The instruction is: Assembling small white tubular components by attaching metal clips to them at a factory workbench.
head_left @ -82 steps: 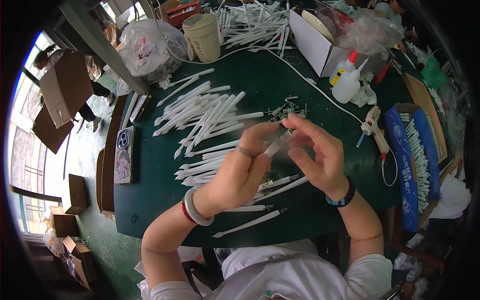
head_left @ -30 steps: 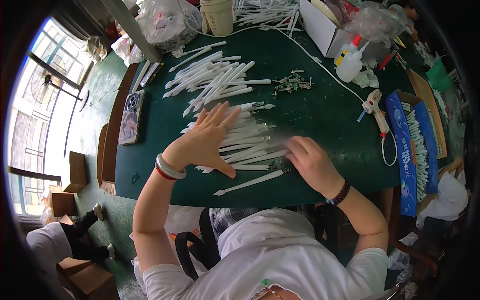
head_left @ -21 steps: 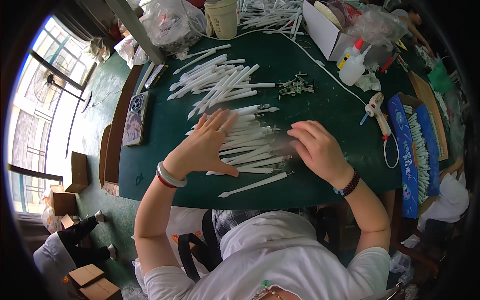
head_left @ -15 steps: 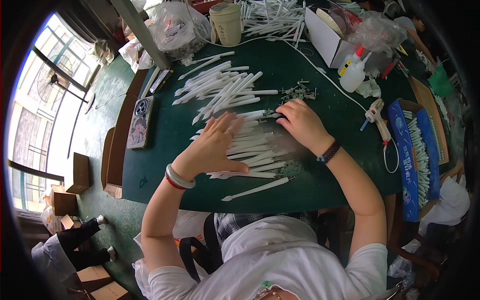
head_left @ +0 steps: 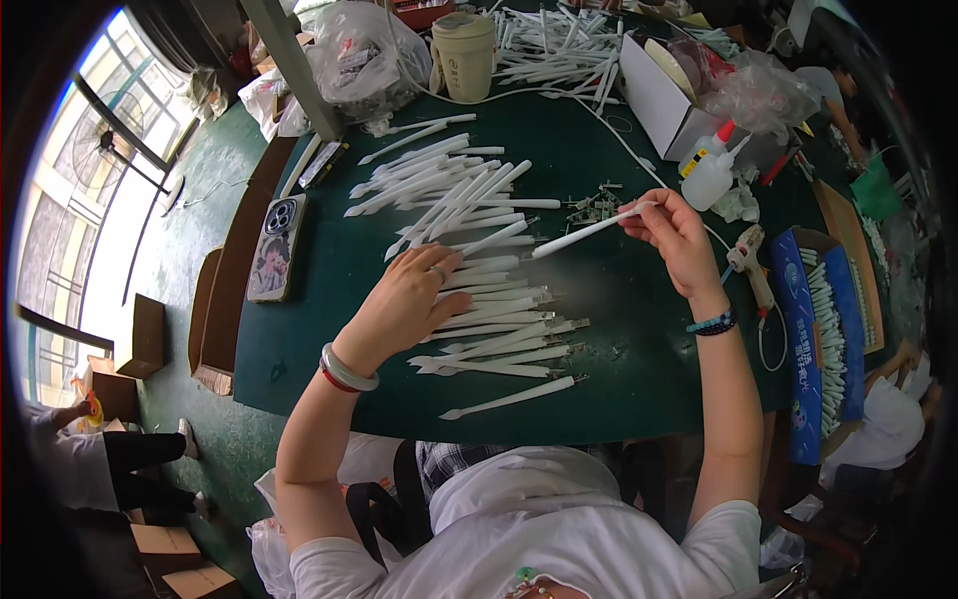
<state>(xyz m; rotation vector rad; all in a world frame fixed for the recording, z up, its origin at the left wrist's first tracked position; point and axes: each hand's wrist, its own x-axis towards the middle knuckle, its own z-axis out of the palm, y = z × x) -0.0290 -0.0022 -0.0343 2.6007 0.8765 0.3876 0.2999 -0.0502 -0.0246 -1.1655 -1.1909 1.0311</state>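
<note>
My right hand (head_left: pixel 671 238) is closed in a pinch on the pointed end of a white candle-shaped stick (head_left: pixel 584 236). The stick is held at a slant above the table, its other end toward the middle. Over the left ends of a row of similar white sticks (head_left: pixel 499 292) lies my left hand (head_left: pixel 404 299), fingers stretched and thumb apart. Several sticks in that row have small metal parts at their right ends. Beyond it is a looser pile of white sticks (head_left: pixel 429 175). A heap of small metal parts (head_left: pixel 596 205) lies just beyond the held stick.
A phone (head_left: pixel 272 250) lies at the left edge of the green table (head_left: pixel 339 369). On the right are a glue gun (head_left: pixel 750 262), a squeeze bottle (head_left: pixel 707 180) and a blue box (head_left: pixel 800 344) of white sticks. A cup (head_left: pixel 464 58) and another stick pile (head_left: pixel 559 45) stand farther back.
My right hand has moved right from the row's far end and now holds a white stick raised off the table. The left hand has shifted slightly left and down, over the sticks' left ends.
</note>
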